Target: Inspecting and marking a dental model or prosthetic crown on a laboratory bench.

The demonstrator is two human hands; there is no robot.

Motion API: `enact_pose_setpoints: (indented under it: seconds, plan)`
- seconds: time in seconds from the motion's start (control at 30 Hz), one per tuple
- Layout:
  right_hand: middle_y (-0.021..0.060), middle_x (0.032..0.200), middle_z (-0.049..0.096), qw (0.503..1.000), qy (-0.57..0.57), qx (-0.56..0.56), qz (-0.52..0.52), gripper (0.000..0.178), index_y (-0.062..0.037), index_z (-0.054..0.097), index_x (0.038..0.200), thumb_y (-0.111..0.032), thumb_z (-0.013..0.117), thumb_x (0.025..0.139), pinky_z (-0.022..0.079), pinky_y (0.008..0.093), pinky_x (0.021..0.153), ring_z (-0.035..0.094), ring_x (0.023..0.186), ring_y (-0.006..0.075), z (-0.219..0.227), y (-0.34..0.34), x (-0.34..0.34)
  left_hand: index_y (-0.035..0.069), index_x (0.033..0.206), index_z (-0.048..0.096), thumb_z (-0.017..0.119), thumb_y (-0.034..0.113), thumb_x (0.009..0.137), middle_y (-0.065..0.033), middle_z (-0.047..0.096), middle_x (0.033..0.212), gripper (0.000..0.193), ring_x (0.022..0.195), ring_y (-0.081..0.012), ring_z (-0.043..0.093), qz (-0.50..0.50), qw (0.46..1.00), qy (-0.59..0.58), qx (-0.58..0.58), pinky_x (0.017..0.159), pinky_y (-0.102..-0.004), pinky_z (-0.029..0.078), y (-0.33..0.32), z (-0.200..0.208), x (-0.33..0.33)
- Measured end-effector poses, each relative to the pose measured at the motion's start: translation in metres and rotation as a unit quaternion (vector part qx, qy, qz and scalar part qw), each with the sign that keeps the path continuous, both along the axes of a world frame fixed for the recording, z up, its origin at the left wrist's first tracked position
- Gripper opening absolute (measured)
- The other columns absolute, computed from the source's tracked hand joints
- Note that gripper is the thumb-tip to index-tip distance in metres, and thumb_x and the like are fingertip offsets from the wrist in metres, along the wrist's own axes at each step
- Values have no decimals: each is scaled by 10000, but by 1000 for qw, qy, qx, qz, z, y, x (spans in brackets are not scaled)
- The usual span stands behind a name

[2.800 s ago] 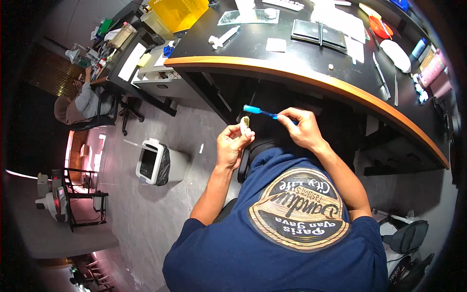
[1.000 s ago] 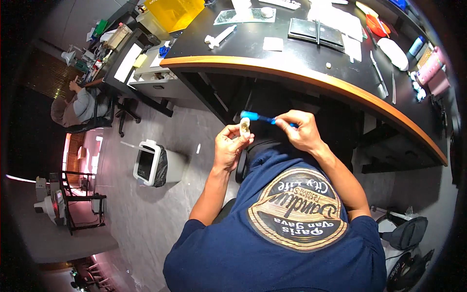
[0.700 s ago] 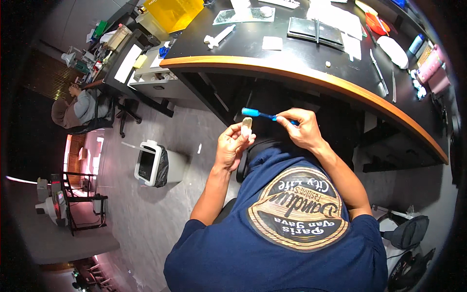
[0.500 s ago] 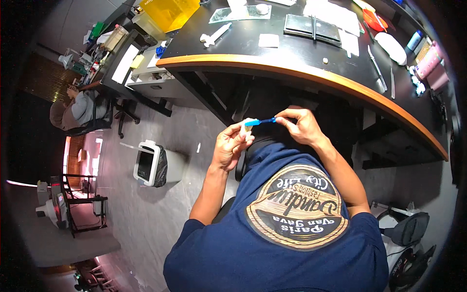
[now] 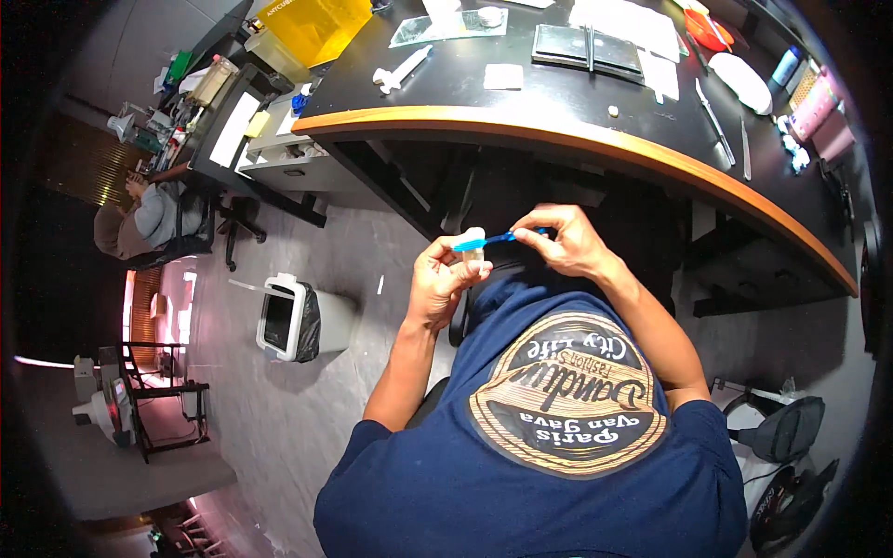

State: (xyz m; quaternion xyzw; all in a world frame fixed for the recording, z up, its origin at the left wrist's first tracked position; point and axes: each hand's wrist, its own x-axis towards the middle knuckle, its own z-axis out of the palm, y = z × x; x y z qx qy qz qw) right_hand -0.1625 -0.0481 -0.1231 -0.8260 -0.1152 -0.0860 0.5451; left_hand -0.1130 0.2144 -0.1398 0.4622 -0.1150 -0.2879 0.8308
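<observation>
Over my lap, below the table edge, my left hand [image 5: 437, 286] pinches a small pale, yellowish-white piece [image 5: 474, 255] between thumb and fingers. Its exact kind is too small to make out. My right hand [image 5: 575, 245] grips the dark handle of a slim blue tool [image 5: 471, 245] shaped like a toothbrush. The tool's light blue end lies against the pale piece, beside my left fingertips. Part of its handle is hidden in my right fingers.
The black table [image 5: 446, 88] has a wooden front edge. On it lie a white syringe [image 5: 405, 70], a white pad [image 5: 503, 76], a black case [image 5: 567, 56], a slim metal tool [image 5: 714, 121] and a red bowl [image 5: 707, 31]. A bin [image 5: 290, 318] stands left; another person [image 5: 163, 219] sits beyond.
The blue tool and my right hand have shifted left, and its light blue end now reaches further across the pale piece. More of the pale piece shows. My left hand keeps its grip.
</observation>
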Motion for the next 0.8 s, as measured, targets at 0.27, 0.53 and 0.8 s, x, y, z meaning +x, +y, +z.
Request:
enact_pose_setpoints:
  seconds: [0.27, 0.53, 0.8]
  plan:
    - [123, 905, 770, 999, 40, 12, -32, 180, -6, 783, 1019, -174, 745, 966, 548, 335, 790, 710, 830, 183, 0, -3, 0, 5, 1175, 601, 844, -47, 841, -135, 675, 1154, 417, 963, -264, 763, 54, 998, -36, -11, 849, -376, 670, -2, -1, -1]
    - [115, 897, 773, 999, 23, 12, -35, 175, -19, 791, 1027, -176, 749, 963, 542, 324, 768, 702, 836, 154, 2, -4, 1, 25, 1133, 600, 849, -52, 837, -125, 679, 1129, 395, 945, -244, 760, 65, 996, -58, -2, 858, -369, 663, -1, 2, -3]
    - [133, 947, 788, 994, 83, 23, -64, 230, -5, 791, 1034, -217, 715, 989, 552, 335, 822, 725, 885, 186, -7, -6, 1, 35, 1136, 573, 844, -55, 830, -123, 675, 1137, 418, 929, -270, 770, 79, 992, -96, -25, 830, -388, 677, -3, 1, -5]
